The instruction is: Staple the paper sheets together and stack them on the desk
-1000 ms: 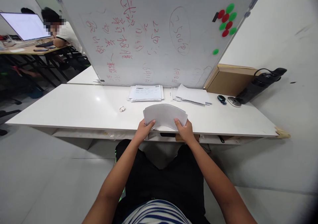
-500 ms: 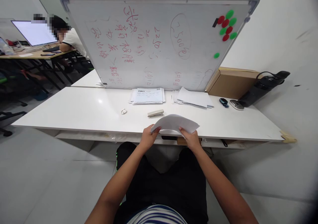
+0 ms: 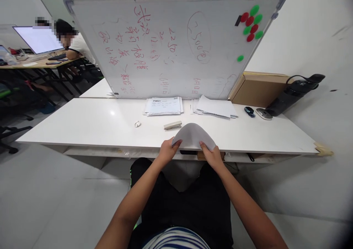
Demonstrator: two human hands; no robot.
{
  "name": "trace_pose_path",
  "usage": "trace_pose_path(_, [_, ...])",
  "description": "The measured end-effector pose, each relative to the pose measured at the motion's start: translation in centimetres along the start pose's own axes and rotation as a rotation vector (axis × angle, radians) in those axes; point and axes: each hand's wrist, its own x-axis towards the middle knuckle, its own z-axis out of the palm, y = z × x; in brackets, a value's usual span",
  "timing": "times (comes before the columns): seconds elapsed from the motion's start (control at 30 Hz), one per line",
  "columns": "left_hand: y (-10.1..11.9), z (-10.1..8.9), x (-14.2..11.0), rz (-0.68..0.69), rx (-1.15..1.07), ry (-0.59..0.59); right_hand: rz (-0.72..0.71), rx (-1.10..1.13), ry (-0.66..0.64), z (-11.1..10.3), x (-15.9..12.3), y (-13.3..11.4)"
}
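So I've got a grey-white wad of paper pinched at both ends, and honestly I can't count the sheets because the edges run together. Left hand is clamped on it at 8 o'clock, right hand at 4, thumbs on my side, and the rest of my fingers mostly hidden behind it. The paper sits right between the two grips, bowed up at 12, above the front edge of the desk. Stapler is just past it at 10, near but not in my hands. A paper stack is around 11, its small print too tiny to read, and another messy stack is at 1. Container-wise, the cardboard box at 2 is partly cut off by the whiteboard and bottle, and I can't tell what's in either box or bottle. The shelf under the desk holds clear plastic at 8, plus a half-hidden brown thing at 5.
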Motion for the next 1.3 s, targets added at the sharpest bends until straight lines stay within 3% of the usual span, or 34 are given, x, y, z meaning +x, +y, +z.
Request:
trace_pose_path(0.13, [1.6,-0.8,-1.1,0.056,0.111,-0.167,0.053,-0.073,0.007,-2.0,-2.5,0.8])
trace_pose_path(0.27, [3.9,-1.8,-2.0,0.132,0.123,-0.423,0.27,0.013,0.096,-4.1,-5.4,2.9])
trace_pose_path(0.33, [4.7,-2.4,-1.2,0.164,0.137,-0.469,0.366,0.11,0.158,-4.8,-6.5,4.0])
trace_pose_path(0.4, [4.9,-2.9,0.8,0.192,0.194,-0.397,0.427,0.22,0.224,-5.2,-7.5,4.8])
trace_pose_path(0.53, [2.9,-3.3,6.2,0.23,0.445,-0.099,0.513,0.383,0.272,-5.5,-8.7,5.0])
trace_pose_path(0.63, [0.4,-3.0,8.6,0.168,0.577,-0.185,0.571,0.449,0.222,-5.7,-9.1,4.5])
trace_pose_path(0.77, [-1.4,-3.0,8.5,0.27,0.524,-0.274,0.62,0.441,0.116,-5.9,-9.2,4.0])
trace_pose_path(0.9, [-0.8,-3.9,7.2,0.353,0.469,-0.404,0.6,0.364,0.042,-5.4,-8.9,3.4])
trace_pose_path(1.03, [0.8,-5.0,6.1,0.304,0.41,-0.491,0.646,0.295,0.018,-4.2,-8.1,2.7])
trace_pose_path(1.2, [2.4,-5.4,6.3,0.15,0.356,-0.398,0.632,0.264,0.018,-3.4,-7.4,2.5])
trace_pose_path(1.3, [3.0,-4.3,7.9,0.176,0.409,-0.291,0.626,0.271,0.014,-3.7,-7.5,2.8])
